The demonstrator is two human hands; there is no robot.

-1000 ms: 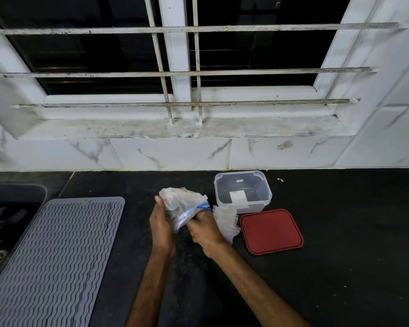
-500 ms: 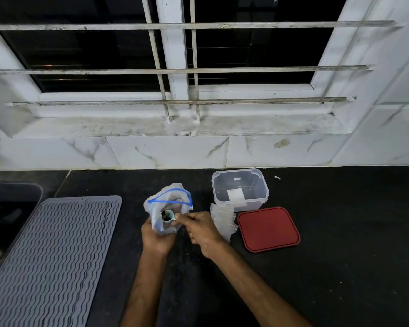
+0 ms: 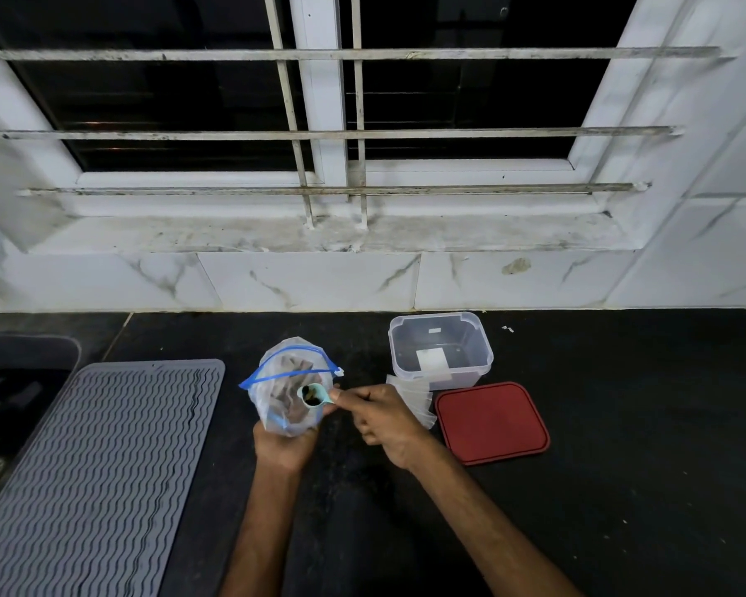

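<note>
Gently now: the left hand grips the bag from below and the right hand pinches the little scoop at its mouth; hold the scoop flat so nothing spills

We see a thin glossy clear plastic bag, a smooth plastic scoop, a ribbed matt mat.

Hands on zip bag, small scoop

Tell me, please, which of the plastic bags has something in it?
The blue-zipped bag gripped by the left hand; the other bags lie flat beside the clear tub.
</note>
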